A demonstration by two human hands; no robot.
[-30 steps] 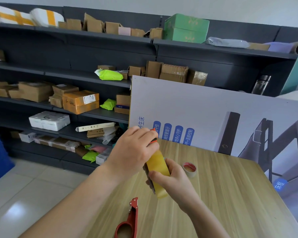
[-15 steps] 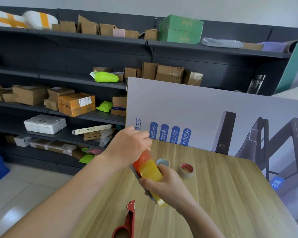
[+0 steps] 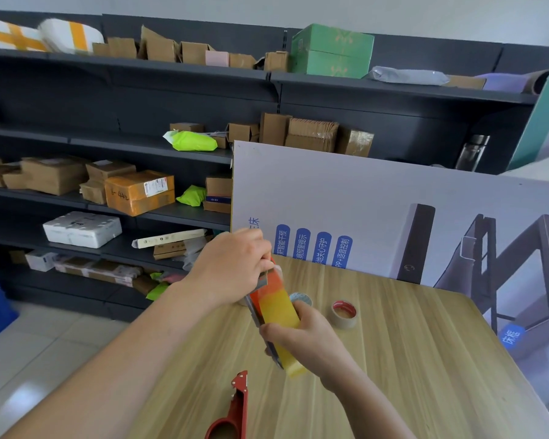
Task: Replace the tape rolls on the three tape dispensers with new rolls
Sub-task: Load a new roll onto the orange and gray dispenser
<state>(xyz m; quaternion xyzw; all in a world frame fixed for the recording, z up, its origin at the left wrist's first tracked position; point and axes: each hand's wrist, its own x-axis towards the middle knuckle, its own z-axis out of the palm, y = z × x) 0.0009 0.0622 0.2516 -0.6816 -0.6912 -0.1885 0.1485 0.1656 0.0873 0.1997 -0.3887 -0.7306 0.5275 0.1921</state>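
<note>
Above the wooden table [image 3: 409,359] I hold a red tape dispenser [image 3: 268,286] with a wide yellow tape roll [image 3: 281,315] in it. My right hand [image 3: 305,340] grips the roll and the dispenser's lower part from the right. My left hand [image 3: 232,264] pinches the dispenser's top end, where a grey metal plate shows. A second red dispenser [image 3: 233,413] lies on the table near the front edge. Two small rolls lie behind my hands: one with a red core [image 3: 344,313] and a pale one [image 3: 301,299], partly hidden.
A large printed board [image 3: 393,198] leans at the table's far edge. Dark shelves [image 3: 140,147] with cardboard boxes and parcels fill the left and back. The tiled floor [image 3: 29,359] drops away at the table's left edge.
The dispenser with the yellow roll has tilted, exposing its red upper part. My left hand moved from covering the roll's top to pinching the dispenser's end. The pale small roll came into sight.
</note>
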